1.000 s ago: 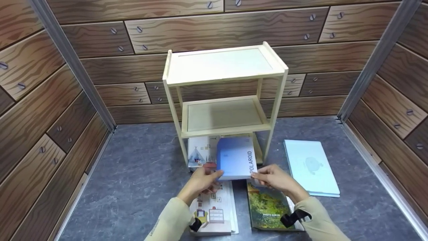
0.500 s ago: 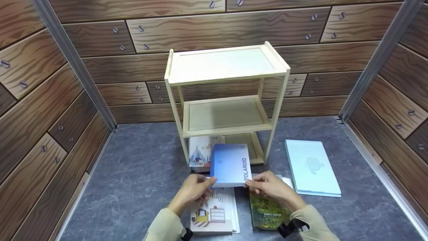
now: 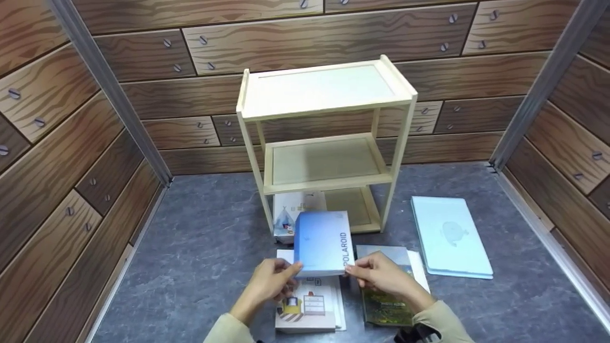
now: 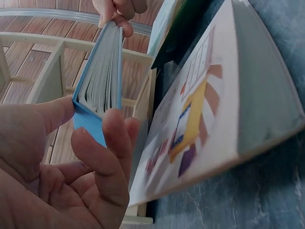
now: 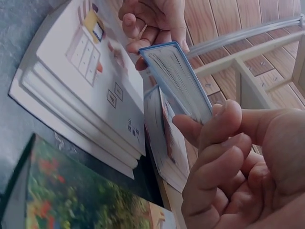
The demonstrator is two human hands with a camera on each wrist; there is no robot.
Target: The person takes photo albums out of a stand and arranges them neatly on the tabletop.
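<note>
A blue and white photo album (image 3: 321, 243) marked POLAROID is held flat in front of the small wooden shelf (image 3: 329, 183). My left hand (image 3: 271, 283) pinches its near left corner between thumb and fingers. At the near right corner, my right hand (image 3: 383, 276) pinches it the same way. The wrist views show the album's page edges (image 4: 101, 71) facing me, its cover closed. Below the left hand lies an album with a furniture drawing (image 3: 307, 309). Under the right hand is a green landscape photo album (image 3: 388, 309), partly covered by that hand.
Another album with a tent drawing (image 3: 284, 219) sits on the left of the bottom shelf. A pale blue album (image 3: 452, 236) lies on the dark floor (image 3: 205, 247) at the right. Wood-patterned walls (image 3: 319, 43) enclose the back and sides.
Both hands have drawn the blue album back toward me and slightly left, away from the bottom shelf. More of the bottom shelf now shows. The grip looks unchanged.
</note>
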